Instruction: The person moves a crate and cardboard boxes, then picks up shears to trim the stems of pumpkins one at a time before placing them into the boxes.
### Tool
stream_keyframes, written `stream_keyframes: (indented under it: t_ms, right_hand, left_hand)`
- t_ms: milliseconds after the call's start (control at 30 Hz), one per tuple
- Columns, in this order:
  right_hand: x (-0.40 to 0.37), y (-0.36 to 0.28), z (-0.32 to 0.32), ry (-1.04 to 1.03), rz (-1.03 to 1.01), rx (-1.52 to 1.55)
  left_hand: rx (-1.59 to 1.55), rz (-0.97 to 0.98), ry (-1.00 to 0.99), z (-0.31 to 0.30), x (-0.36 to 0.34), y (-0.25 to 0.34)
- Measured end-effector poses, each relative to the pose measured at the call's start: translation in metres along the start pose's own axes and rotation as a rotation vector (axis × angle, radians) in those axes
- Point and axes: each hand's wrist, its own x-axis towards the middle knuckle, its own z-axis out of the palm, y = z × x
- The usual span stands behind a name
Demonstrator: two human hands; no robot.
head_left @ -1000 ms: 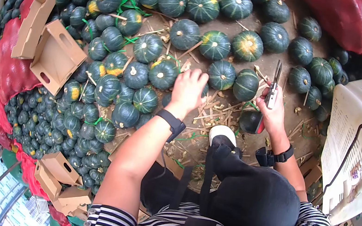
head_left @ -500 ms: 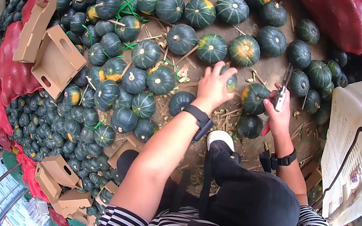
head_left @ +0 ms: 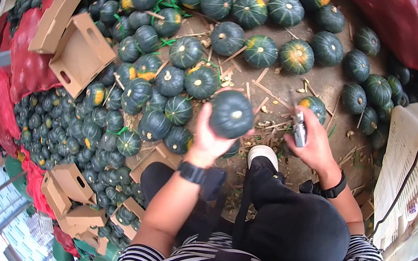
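Note:
A round dark green kabocha squash point(head_left: 232, 114) rests in my left hand point(head_left: 209, 137), stem facing up, with the thumb and fingers curled about its sides. To the right of it my right hand point(head_left: 316, 144) is closed around a pair of silver-grey pruning shears point(head_left: 299, 131), whose blades point up and are blurred. Just beyond the shears, a green squash with a yellow-orange patch point(head_left: 314, 107) sits on the ground, partly covered by my right hand. Another squash point(head_left: 231, 149) shows in part below the held one.
Many squashes point(head_left: 188, 52) cover the ground ahead and to the left. Cardboard trays point(head_left: 83, 52) and red mesh sacks point(head_left: 28, 68) stand at the left. A white plastic crate point(head_left: 411, 171) is on the right. Dry stem pieces litter the floor around my shoe point(head_left: 263, 157).
My left hand, earlier reaching over the squashes, has drawn back toward me and now holds a squash up. My right hand has moved a little left with the shears. The view has shifted slightly.

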Motion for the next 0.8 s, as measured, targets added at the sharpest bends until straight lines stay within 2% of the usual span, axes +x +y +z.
stream_keyframes:
  t_ms: [33,100,167,200,233,267,300,333,367,433,500,533,567,600,633,700,767,800]
  right_hand:
    - [-0.001,0.003,-0.001,0.005,0.066,0.015]
    - [-0.002,0.007,-0.002,0.069,0.217,0.099]
    - [-0.004,0.013,-0.004,0.136,0.277,0.229]
    - [-0.005,0.020,-0.002,0.182,0.219,0.218]
    - [-0.004,0.025,-0.001,0.175,0.218,0.220]
    - [-0.004,0.029,0.001,0.192,0.217,0.226]
    - [-0.005,0.031,0.003,0.207,0.216,0.232]
    - [-0.005,0.031,0.005,0.220,0.208,0.235]
    - [-0.003,0.028,0.008,0.212,0.203,0.238]
    - [-0.001,0.020,0.011,0.199,0.157,0.254]
    - [-0.001,0.011,0.017,0.156,0.167,0.221]
    - [0.000,0.010,0.022,0.136,0.153,0.257]
    - [0.001,0.009,0.025,0.122,0.137,0.295]
    - [0.002,0.003,0.027,0.099,0.114,0.284]
    - [0.002,0.000,0.029,0.098,0.103,0.283]
    - [-0.002,-0.004,0.031,0.090,0.114,0.278]
    - [-0.007,-0.003,0.027,0.086,0.098,0.267]
    - [-0.011,0.000,0.026,0.104,0.114,0.269]
  left_hand:
    - [0.062,0.043,0.003,-0.003,-0.021,0.020]
    - [0.319,0.251,0.200,-0.033,-0.084,0.069]
    - [0.401,0.421,0.527,-0.060,-0.172,0.118]
    - [0.541,0.482,0.750,-0.093,-0.230,0.144]
    - [0.627,0.462,0.935,-0.087,-0.276,0.154]
    - [0.727,0.413,1.149,-0.106,-0.329,0.167]
    - [0.766,0.328,1.471,-0.109,-0.367,0.172]
    - [0.746,0.409,1.645,-0.153,-0.421,0.182]
    - [1.008,0.559,1.795,-0.181,-0.461,0.185]
    - [1.840,0.636,1.992,-0.161,-0.453,0.177]
    - [1.839,0.750,1.568,-0.135,-0.371,0.156]
    - [1.852,0.503,1.402,-0.085,-0.304,0.132]
    - [1.751,0.413,1.090,-0.070,-0.263,0.115]
    - [2.090,0.425,0.803,-0.077,-0.228,0.104]
    - [2.105,0.376,0.745,-0.076,-0.195,0.088]
    - [1.880,0.672,1.064,-0.096,-0.136,0.074]
    - [1.664,0.627,1.053,-0.136,-0.101,0.090]
    - [1.830,0.631,1.202,-0.116,-0.087,0.085]
